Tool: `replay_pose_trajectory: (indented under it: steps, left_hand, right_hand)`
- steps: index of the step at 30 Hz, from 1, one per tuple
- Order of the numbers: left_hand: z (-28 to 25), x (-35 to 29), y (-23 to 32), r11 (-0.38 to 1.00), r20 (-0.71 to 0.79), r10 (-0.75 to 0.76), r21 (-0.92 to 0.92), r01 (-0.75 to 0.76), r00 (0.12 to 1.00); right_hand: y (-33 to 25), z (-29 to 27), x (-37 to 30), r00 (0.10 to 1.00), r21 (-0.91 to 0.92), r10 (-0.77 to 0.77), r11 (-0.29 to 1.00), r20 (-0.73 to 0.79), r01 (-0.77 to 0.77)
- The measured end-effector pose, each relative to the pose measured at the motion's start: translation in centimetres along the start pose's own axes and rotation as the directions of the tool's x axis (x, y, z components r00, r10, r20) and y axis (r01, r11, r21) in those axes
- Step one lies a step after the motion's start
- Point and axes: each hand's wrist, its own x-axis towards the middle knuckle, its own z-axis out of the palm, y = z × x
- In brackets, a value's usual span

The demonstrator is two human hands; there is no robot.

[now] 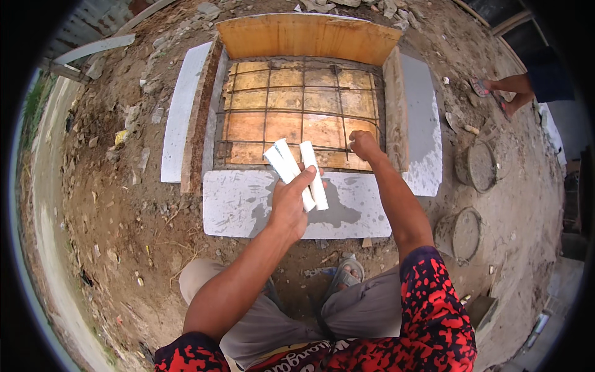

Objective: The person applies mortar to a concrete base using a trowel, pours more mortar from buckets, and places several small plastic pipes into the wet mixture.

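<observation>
My left hand point(290, 201) is wrapped round a few short white plastic pipes point(314, 173), held over the front edge of a wooden formwork box. One pipe stands a little apart from the others in the grip. My right hand point(364, 145) is closed, its fingers curled beside a rod of the steel bar grid point(303, 102) near the front right corner; what its fingertips hold, if anything, is hidden. Under the grid lie wooden boards point(285, 127). Upright planks form the back wall point(310, 38), left side point(201, 118) and right side point(395, 105).
Pale, wet-stained slabs lie in front point(238, 201), at left point(185, 118) and at right point(421, 118). Two buckets point(477, 166) with grey contents stand on the dirt at right. Another person's legs point(517, 90) show at upper right. Stones point(319, 6) lie behind the box.
</observation>
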Motion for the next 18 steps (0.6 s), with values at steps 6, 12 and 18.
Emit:
replay_pose_trajectory:
  steps: [6, 12, 18]
  left_hand:
    - [0.1, 0.1, 0.4, 1.0, -0.022, 0.011, 0.017, -0.01, 1.0]
    - [-0.4, 0.7, 0.4, 1.0, -0.034, 0.007, 0.017, -0.006, 0.999]
    - [-0.5, 0.9, 0.6, 1.0, -0.022, 0.01, 0.021, -0.009, 1.0]
  right_hand:
    - [-0.8, -0.3, 0.1, 0.995, 0.103, 0.101, 0.989, 0.024, -0.103]
    - [-0.5, 0.3, 0.3, 0.996, 0.118, 0.085, 0.989, 0.02, -0.087]
    - [-0.4, 0.2, 0.7, 0.982, 0.134, 0.13, 0.98, 0.14, -0.148]
